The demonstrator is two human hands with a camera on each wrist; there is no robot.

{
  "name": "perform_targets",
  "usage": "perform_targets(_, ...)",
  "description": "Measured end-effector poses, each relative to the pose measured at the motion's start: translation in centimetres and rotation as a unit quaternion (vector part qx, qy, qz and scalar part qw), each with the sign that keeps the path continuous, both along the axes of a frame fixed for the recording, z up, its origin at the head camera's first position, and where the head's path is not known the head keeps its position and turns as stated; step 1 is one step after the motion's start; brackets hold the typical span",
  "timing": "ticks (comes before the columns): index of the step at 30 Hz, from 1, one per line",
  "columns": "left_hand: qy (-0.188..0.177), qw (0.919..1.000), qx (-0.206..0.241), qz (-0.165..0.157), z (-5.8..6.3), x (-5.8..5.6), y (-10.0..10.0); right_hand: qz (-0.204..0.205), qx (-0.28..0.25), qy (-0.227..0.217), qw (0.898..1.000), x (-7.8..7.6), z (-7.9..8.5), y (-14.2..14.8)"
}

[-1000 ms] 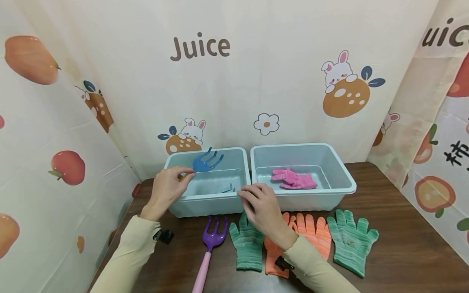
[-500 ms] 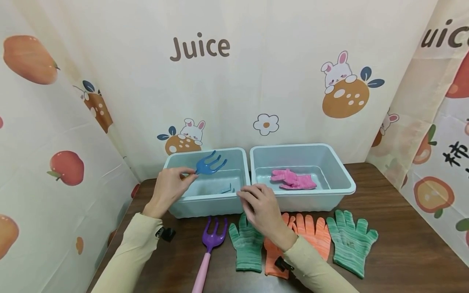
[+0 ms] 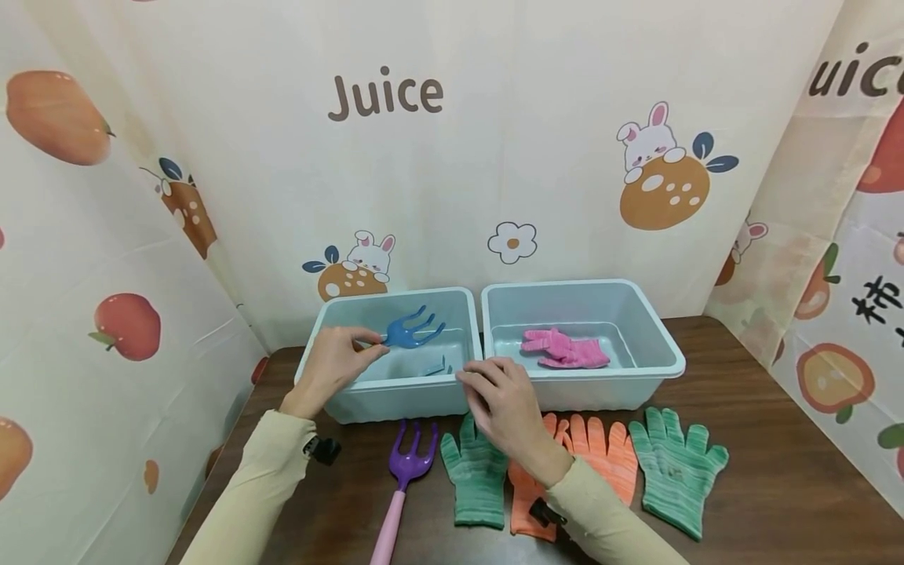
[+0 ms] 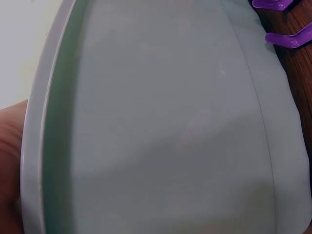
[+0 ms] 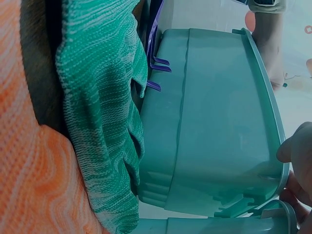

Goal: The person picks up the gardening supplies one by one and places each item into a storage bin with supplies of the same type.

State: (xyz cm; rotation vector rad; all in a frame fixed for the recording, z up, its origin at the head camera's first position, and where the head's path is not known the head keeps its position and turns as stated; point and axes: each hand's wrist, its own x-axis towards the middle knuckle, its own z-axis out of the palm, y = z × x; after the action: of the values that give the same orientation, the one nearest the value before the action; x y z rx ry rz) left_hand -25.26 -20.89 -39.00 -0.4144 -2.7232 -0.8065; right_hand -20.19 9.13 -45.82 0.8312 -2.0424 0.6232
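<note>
My left hand [image 3: 332,366] pinches a blue hand fork [image 3: 410,331] by its short end, above the left pale-blue bin [image 3: 395,402]. The fork's tines point away to the right. A small blue piece [image 3: 434,366] lies on that bin's floor. My right hand [image 3: 504,404] is at the near right corner of the left bin, loosely curled fingers touching its rim by the gap between bins. In the right wrist view its fingertips [image 5: 292,151] are against the rim. In the left wrist view the bin's wall [image 4: 170,107] covers nearly everything; the fork is not seen there.
A right-hand bin [image 3: 600,390] holds pink gloves [image 3: 568,350]. On the brown table [image 3: 763,439] lie a purple fork with a pink handle [image 3: 401,490], a green glove [image 3: 476,482], orange gloves [image 3: 603,455] and another green glove [image 3: 678,471]. A printed curtain [image 3: 438,173] stands behind.
My left hand has lowered the blue fork into the left bin's opening and shifted it slightly right, tilting it flatter. The right hand has stayed at the rim.
</note>
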Motion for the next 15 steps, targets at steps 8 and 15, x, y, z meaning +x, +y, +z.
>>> perform_targets(8,-0.038,0.9992,-0.012,-0.009,-0.18,-0.19,-0.24,-0.003,0.002,-0.006,1.000,0.01,0.05,-0.11)
perform_targets(15,-0.070,0.9962,-0.049,-0.015,0.13,-0.45,-0.09,0.001,-0.002,0.001,1.000,0.08,0.02,-0.07)
